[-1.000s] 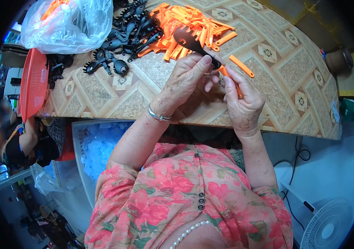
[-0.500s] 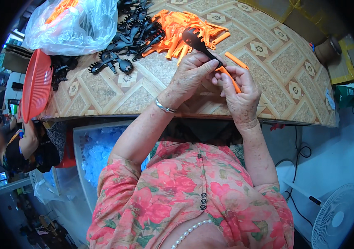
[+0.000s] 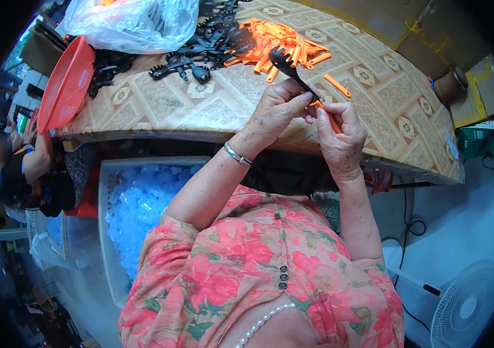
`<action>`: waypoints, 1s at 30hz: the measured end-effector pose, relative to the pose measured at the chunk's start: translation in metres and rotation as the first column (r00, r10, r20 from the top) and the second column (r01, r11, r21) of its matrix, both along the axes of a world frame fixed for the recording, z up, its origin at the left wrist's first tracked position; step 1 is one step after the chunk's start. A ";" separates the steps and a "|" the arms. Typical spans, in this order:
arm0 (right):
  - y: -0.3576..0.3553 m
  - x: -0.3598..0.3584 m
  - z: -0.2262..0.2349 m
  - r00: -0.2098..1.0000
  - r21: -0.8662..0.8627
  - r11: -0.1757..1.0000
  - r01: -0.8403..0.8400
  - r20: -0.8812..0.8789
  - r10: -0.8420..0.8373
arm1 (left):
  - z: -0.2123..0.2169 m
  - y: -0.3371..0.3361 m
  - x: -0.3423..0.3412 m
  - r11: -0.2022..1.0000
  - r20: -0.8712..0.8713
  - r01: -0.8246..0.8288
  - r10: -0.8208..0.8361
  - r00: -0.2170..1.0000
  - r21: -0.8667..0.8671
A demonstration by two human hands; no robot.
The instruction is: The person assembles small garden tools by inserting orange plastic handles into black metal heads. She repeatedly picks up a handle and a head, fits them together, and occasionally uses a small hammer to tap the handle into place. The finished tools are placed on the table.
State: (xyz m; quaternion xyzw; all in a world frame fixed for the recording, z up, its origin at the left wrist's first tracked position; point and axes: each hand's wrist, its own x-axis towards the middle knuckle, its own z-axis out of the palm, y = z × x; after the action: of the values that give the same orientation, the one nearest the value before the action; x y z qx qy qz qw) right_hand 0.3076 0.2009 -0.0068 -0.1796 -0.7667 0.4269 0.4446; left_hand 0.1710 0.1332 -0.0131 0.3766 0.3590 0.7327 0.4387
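Above the table's near edge, my left hand pinches the dark shaft of a black pasta server, whose toothed head points up and away. My right hand grips the orange handle at the server's lower end, thumb and fingers closed on it. The shaft meets the orange handle between my two hands; my fingers partly cover that spot. Beyond them lies a pile of orange handles, with one loose orange handle to its right. Black utensil heads lie heaped left of the pile.
A clear plastic bag and a tilted red basket are at the far left, with another person's arm under the basket. A bin of bluish plastic pieces stands below the table. A white fan stands right.
The view has shifted, so the tabletop things appear farther right and more of the bin shows. My right hand sits higher along the orange handle, closer to my left.
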 end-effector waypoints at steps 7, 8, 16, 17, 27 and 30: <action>0.012 0.012 0.012 0.995 0.711 0.696 0.098 -0.068 -0.070 | 0.022 -0.020 0.008 0.994 0.053 0.059 -0.054 0.997 -0.095; 0.014 0.015 0.011 0.995 0.731 0.676 0.093 -0.051 -0.082 | 0.025 -0.021 0.008 0.986 0.046 0.067 -0.061 0.997 -0.152; 0.027 0.012 -0.008 0.998 0.718 0.695 0.039 0.011 -0.068 | 0.017 -0.012 0.005 0.984 0.122 0.025 -0.003 0.993 -0.179; 0.028 0.009 -0.009 1.000 0.649 0.761 0.009 0.013 -0.023 | 0.015 -0.011 0.002 0.985 0.115 0.025 -0.006 0.993 -0.170; 0.072 0.019 0.003 0.974 0.249 0.957 0.152 0.129 -0.188 | 0.003 0.001 -0.030 0.964 -0.023 -0.067 0.064 0.998 -0.257; 0.094 0.019 -0.001 0.899 0.298 0.936 0.190 0.330 -0.287 | 0.003 0.009 -0.036 0.965 -0.021 -0.096 0.094 0.995 -0.246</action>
State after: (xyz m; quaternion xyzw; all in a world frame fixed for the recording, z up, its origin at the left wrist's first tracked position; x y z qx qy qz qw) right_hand 0.3264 0.2947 -0.0077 -0.2902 -0.8572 0.2240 0.3618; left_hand 0.1351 0.1420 -0.0103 0.3051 0.4669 0.7008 0.4448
